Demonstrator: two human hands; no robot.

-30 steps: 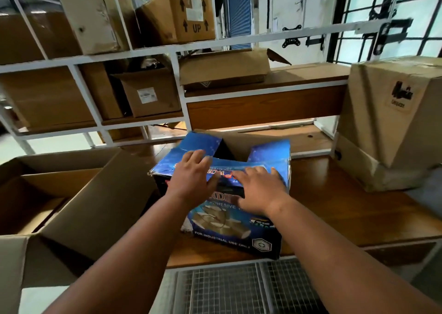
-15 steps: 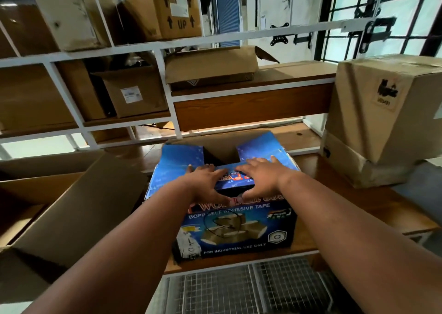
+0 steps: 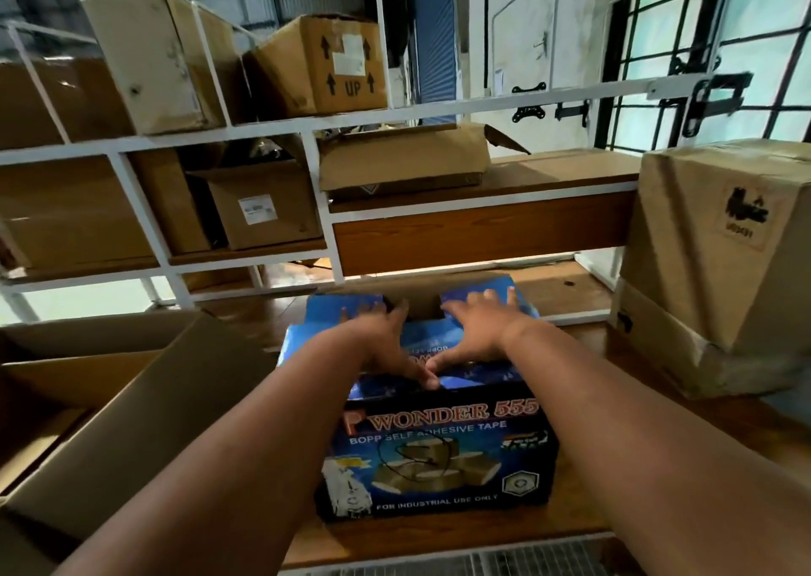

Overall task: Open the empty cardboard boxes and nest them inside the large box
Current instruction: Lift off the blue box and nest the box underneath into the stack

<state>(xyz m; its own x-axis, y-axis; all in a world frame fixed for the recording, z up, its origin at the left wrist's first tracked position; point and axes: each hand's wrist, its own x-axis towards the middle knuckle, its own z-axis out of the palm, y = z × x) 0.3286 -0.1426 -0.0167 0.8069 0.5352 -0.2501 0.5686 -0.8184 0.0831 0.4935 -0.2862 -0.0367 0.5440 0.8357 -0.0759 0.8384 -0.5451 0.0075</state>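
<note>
Blue tape box stands on the wooden worktop close to its front edge, roughly midway along it, with its printed front face reading "WONDER 555" and "BOPP SELF ADHESIVE TAPE" turned toward the person. Its top is partly open: two blue flaps lie at the far side with a gap between them showing brown cardboard inside, and a nearer blue flap lies under the palms.

Both arms reach forward over the box. The left hand lies flat on the top with fingers spread and stretched toward the far left flap, its thumb pointing inward along the near flap. The right hand is likewise flat and spread, fingers reaching over the far right flap, thumb angled inward. The two thumb tips come very near each other just above the front face; whether they touch I cannot tell. Neither hand curls round anything.

Off the worktop's left end sits a large brown box, open, one long flap slanting toward the tape box. At the right end a tall closed brown box with a black mark rests on a flatter carton. Behind the worktop a white metal rack carries more cartons, among them one printed "UP" with arrows and an open one on a wooden shelf.
</note>
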